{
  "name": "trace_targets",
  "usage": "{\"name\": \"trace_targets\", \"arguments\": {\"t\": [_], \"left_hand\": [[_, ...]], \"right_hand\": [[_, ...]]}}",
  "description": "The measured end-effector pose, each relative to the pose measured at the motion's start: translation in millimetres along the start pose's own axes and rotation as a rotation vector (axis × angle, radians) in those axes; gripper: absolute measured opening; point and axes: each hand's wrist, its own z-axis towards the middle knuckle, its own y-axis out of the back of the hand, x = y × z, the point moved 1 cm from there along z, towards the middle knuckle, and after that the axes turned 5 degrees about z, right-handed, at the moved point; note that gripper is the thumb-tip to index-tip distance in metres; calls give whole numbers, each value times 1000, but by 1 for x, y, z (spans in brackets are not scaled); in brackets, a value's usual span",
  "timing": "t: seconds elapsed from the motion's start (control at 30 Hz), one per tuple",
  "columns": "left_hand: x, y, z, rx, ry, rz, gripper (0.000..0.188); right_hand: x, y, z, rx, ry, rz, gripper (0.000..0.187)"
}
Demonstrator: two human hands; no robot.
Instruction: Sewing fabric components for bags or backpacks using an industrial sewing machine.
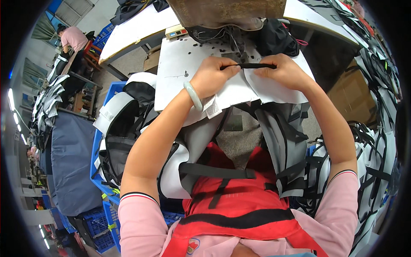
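Observation:
Between both hands, over the white worktable (173, 64), a short black strip (257, 66) is stretched nearly level. My left hand (214, 78) pinches its left end and my right hand (284, 73) pinches its right end. Below the strip hang white and grey fabric panels (237, 90) with black edging, partly lying on the table and draping over my lap. A small white label (212, 108) shows beside my left wrist, which wears a pale bangle (193, 96). Just beyond the hands stands what looks like a sewing machine (227, 13), its lower parts partly hidden.
Black scraps dot the tabletop around a power strip (175, 32). A blue crate (95, 165) of grey and black sewn pieces (117, 143) stands at my left. More pieces (374, 150) are heaped at my right near a cardboard box (353, 96). Another person (73, 38) works far left.

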Motion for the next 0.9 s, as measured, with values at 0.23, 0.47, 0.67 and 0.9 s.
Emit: {"name": "trace_targets", "arguments": {"t": [0.23, 0.47, 0.67, 0.9], "left_hand": [[16, -6, 20, -26, 18, -20, 27], [22, -3, 28, -23, 62, -39, 26], [26, 0, 37, -42, 62, -59, 28], [32, 15, 40, -158, 170, -72, 31]], "right_hand": [[-19, 3, 20, 40, -7, -42, 39], [-20, 7, 28, 75, -14, -90, 41], [-23, 9, 34, 42, 13, -71, 41], [-33, 23, 32, -112, -71, 21, 44]]}}
